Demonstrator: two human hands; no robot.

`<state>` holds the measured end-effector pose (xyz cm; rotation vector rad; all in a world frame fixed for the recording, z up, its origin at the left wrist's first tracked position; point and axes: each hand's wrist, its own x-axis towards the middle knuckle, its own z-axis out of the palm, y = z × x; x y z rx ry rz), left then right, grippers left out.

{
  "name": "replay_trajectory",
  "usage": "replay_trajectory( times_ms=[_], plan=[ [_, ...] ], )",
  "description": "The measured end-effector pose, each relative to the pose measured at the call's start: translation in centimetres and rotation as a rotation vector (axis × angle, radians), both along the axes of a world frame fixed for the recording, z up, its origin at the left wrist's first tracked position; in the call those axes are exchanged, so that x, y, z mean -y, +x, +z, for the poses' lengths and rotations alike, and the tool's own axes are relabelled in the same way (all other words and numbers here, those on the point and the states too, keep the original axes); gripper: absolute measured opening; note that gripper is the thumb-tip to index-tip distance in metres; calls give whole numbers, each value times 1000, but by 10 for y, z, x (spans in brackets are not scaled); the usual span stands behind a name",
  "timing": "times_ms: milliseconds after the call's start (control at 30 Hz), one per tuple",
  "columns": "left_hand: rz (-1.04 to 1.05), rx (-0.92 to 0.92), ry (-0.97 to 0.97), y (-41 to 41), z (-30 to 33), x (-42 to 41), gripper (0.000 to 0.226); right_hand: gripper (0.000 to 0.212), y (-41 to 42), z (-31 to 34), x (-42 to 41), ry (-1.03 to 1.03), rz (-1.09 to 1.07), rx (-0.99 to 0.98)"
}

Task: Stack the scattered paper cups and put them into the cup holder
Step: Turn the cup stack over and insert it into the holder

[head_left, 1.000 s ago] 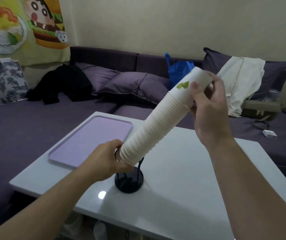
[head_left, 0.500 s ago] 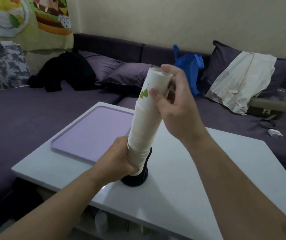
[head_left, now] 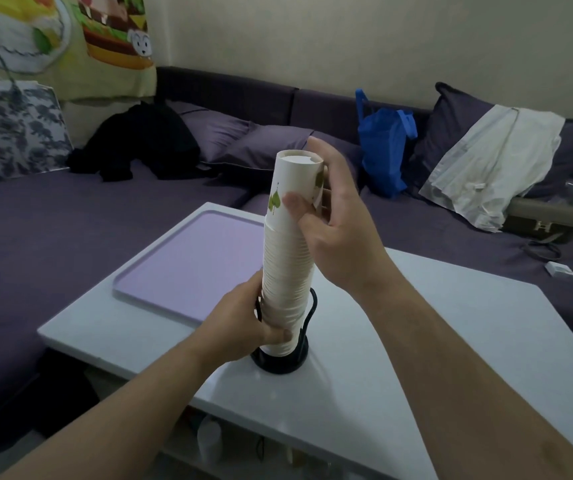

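At the centre of the frame the stack of paper cups [head_left: 286, 271] stands nearly upright, bottoms up, with its lower end inside the black wire cup holder [head_left: 279, 358] on the white table [head_left: 451, 341]. The left hand [head_left: 243, 323] wraps its fingers [head_left: 279, 336] round the bottom cups just above the holder's round base, and the right hand [head_left: 333, 230] grips the top cup, thumb on the near side by a green leaf print and the other fingers behind.

By my reading the task is close to its end. No loose cups lie on the table, so the stacking seems finished, and the stack is already between the holder's wire uprights. What looks left is to seat it fully on the base, which I cannot confirm because the left hand hides the lowest rims, and then to let go with both hands and see that the tall column stands by itself.

The table is glossy and white, with a flat lilac tray [head_left: 195, 265] on its left part, holding nothing. Below the near edge a lower shelf shows dim objects, too blurred to name. Behind, across the upper half, runs a purple sofa [head_left: 70, 230] with pillows, a black garment at the left, a blue bag [head_left: 383, 150] right of centre and a white cloth [head_left: 492, 161] at the right. A cartoon hanging [head_left: 105, 36] fills the upper left.
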<state>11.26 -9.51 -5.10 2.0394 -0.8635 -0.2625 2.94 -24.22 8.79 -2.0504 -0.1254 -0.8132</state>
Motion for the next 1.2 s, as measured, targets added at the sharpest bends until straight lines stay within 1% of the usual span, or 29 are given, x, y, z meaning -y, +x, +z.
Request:
replay_trajectory(
  times_ms=[200,333,400,467,500,567,667,733,800,867,1000,1133,1200],
  plan=[
    [-10,29,43,1,4,0,79,60,-1,-1,-2,51,1,-14],
    [-2,53,87,0,6,0,90,66,-2,-5,-2,120,18,-52],
    [-4,32,94,-2,8,-2,90,81,-5,-10,1,158,36,-126],
    [-7,-66,89,-4,6,-4,92,100,-8,-22,8,168,65,-212],
    [-12,-119,90,-6,4,-5,93,106,-10,-31,14,158,69,-262],
    [4,-173,102,-11,-2,-9,92,110,-14,-52,25,99,46,-401],
    [87,-183,45,-20,-13,-14,77,117,-23,-83,38,5,-3,-662],
    [141,-154,9,-27,-17,-15,63,114,-26,-99,43,-8,-8,-753],
    [172,-124,-7,-34,-18,-13,52,103,-28,-112,46,-26,-1,-784],
    [190,-105,-14,-38,-17,-11,46,89,-28,-122,45,-41,1,-788],
    [189,-63,-14,-44,-12,-11,38,71,-26,-135,40,42,7,-736],
    [220,-45,9,-44,-5,-13,22,67,-17,-138,37,57,8,-688],
    [228,-39,20,-40,-1,-13,21,65,-11,-138,36,62,-3,-669]
  ],
)
